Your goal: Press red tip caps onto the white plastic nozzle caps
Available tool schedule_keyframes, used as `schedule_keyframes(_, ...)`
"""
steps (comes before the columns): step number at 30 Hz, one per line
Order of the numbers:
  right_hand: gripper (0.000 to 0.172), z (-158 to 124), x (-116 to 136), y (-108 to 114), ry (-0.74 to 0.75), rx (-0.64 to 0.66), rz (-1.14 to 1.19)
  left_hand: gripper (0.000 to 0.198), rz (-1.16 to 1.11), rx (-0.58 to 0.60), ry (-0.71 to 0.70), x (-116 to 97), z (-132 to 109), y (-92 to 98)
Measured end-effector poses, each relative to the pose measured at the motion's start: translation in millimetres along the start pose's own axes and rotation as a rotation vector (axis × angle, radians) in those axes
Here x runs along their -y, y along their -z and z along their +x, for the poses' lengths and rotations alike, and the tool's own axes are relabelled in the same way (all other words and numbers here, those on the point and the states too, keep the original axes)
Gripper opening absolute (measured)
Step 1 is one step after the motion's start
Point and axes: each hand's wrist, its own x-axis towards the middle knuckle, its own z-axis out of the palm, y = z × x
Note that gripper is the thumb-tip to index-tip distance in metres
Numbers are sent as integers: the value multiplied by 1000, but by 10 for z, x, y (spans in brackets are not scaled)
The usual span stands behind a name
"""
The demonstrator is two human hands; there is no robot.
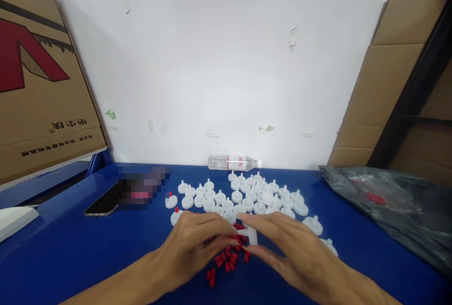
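Observation:
My right hand [300, 248] grips a white nozzle cap [253, 236] by its round base, turned on its side with the spout pointing left. At the spout's end, my left hand [190, 244] pinches a small red cap [235, 236], mostly hidden by the fingertips. Below and behind both hands lies a loose pile of small red caps [228, 265]. Several white nozzle caps [237, 196] stand spout-up beyond the hands. Two at the left, including a red-tipped nozzle cap [171, 201], carry red tips.
A clear plastic bottle [233, 163] lies against the wall. At left are a phone [106, 199] and a blurred-out item [144, 189]. A grey plastic bag [388, 211] covers the right side of the blue table [141, 234]. Cardboard [381, 84] leans behind it.

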Motion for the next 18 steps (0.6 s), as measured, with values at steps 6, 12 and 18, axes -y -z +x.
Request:
schedule_keyframes(6, 47, 10, 21, 19, 58, -45, 10, 8, 22, -28, -18, -8, -2, -12)
schedule_keyframes(12, 42, 4, 30, 1, 133, -50, 14, 15, 68, 25, 11, 29, -22, -24)
schedule_keyframes(18, 31, 26, 51, -5, 174, -99, -34, 12, 179, 59, -46, 1, -20, 1)
